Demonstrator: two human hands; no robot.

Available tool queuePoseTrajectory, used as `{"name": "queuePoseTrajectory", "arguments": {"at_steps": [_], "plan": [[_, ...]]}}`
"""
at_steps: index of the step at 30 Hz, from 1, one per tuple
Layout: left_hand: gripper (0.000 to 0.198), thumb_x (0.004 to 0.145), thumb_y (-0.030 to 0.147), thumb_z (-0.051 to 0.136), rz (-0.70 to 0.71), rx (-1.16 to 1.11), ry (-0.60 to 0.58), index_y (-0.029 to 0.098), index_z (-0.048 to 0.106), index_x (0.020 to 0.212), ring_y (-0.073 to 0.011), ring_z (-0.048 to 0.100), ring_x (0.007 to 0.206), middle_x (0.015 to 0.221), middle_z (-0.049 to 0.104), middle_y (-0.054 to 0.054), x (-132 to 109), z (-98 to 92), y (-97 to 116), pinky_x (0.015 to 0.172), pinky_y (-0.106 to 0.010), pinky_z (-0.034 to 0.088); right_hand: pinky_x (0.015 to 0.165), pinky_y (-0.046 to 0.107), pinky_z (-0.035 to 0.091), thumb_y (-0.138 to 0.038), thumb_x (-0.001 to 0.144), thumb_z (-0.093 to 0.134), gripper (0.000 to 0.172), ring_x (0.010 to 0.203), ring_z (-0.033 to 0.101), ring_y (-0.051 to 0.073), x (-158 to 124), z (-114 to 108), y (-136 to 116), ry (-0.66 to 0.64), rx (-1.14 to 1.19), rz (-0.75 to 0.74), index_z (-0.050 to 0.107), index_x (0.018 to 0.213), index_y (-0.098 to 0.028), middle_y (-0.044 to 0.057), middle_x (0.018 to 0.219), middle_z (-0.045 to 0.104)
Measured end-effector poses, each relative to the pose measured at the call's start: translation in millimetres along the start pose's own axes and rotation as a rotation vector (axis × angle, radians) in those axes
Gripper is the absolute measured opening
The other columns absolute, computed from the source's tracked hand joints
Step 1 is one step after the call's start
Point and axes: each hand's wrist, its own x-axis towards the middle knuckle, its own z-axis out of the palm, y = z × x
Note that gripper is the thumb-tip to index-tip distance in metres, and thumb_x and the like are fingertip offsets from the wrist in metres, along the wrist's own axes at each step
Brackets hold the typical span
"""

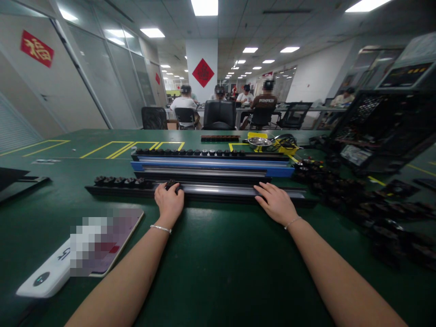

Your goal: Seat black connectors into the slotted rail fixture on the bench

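A long black rail (pixel 218 190) with a shiny metallic channel lies across the green table in front of me. Several small black parts (pixel 119 181) sit in a row at its left end. My left hand (pixel 169 200) is at the rail, its thumb and fingers closed around one small black part (pixel 172 183) in the channel. Toward the right end, my right hand (pixel 276 203) rests on the rail with its fingers stretched out and nothing in them. Just behind lie a blue rail (pixel 204 166) and another black rail with a row of black parts (pixel 190 153).
A loose heap of black parts (pixel 354 195) spreads over the table's right side, beside an open black computer case (pixel 364 122). A metal bowl (pixel 259 142) stands at the back. On the left lie a phone (pixel 126 231) and a white device (pixel 47 274). People sit far behind.
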Motion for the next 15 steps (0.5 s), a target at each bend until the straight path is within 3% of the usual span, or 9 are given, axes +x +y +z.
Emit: {"name": "queuePoseTrajectory", "arguments": {"at_steps": [15], "plan": [[0.035, 0.079, 0.026, 0.049, -0.011, 0.01, -0.014, 0.019, 0.07, 0.105, -0.0304, 0.042, 0.12, 0.122, 0.05, -0.014, -1.6, -2.8, 4.8, 0.104, -0.044, 0.032, 0.099, 0.043, 0.038, -0.049, 0.093, 0.028, 0.05, 0.128, 0.04, 0.025, 0.0, -0.2, 0.0, -0.002, 0.0, 0.004, 0.052, 0.131, -0.028, 0.004, 0.139, 0.048]]}}
